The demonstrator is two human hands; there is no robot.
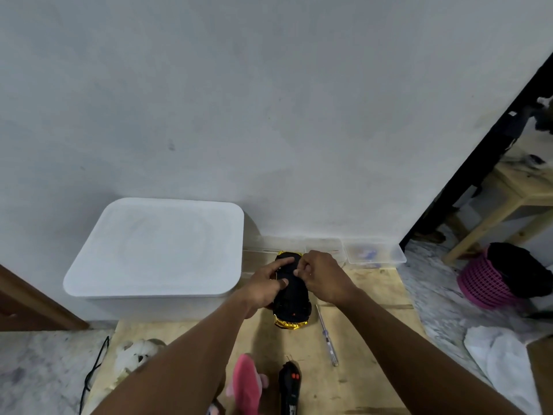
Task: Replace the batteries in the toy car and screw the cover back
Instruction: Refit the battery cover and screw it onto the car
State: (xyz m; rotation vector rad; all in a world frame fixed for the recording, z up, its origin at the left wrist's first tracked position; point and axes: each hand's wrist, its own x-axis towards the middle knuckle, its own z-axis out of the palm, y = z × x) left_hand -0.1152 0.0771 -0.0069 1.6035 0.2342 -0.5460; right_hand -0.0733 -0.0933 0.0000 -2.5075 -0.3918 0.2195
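Two hands: left hand [266, 284], right hand [324, 277]; one toy car [291, 301]; one screwdriver [327, 336].

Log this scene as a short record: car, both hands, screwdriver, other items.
toy car: black underside up, over the wooden board
left hand: grips the car's side
right hand: fingers curled at the underside; what they pinch cannot be told
screwdriver: lies on the board right of the car, untouched
remote control: near edge, beside pink plush toy
white lidded bin: left of the car
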